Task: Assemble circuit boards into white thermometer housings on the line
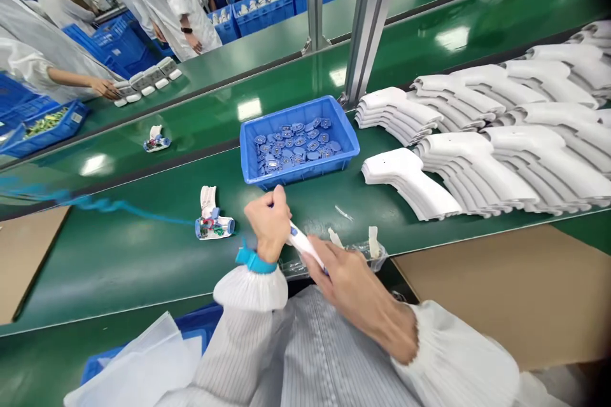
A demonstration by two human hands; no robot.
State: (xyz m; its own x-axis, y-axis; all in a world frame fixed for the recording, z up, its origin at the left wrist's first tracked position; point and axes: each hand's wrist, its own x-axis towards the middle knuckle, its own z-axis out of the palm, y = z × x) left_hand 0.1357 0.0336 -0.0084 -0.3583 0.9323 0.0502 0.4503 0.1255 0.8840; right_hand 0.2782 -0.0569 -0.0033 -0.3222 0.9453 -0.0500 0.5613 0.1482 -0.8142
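My left hand, with a blue strap at the wrist, is closed around one end of a white plastic housing with blue parts. Lower down, the fingers of my right hand wrap the same housing, which is tilted and partly hidden by both hands. Just beyond them stands a blue bin holding many small blue oval parts. To the left of my left hand, an opened gun-shaped housing half lies on the green belt with wires and a circuit board showing.
Stacks of white gun-shaped shells fill the right side. Clear plastic wrap lies by the near edge. A metal post rises behind the bin. Another opened unit sits farther back. A co-worker's hand touches grey-and-white pieces across the line.
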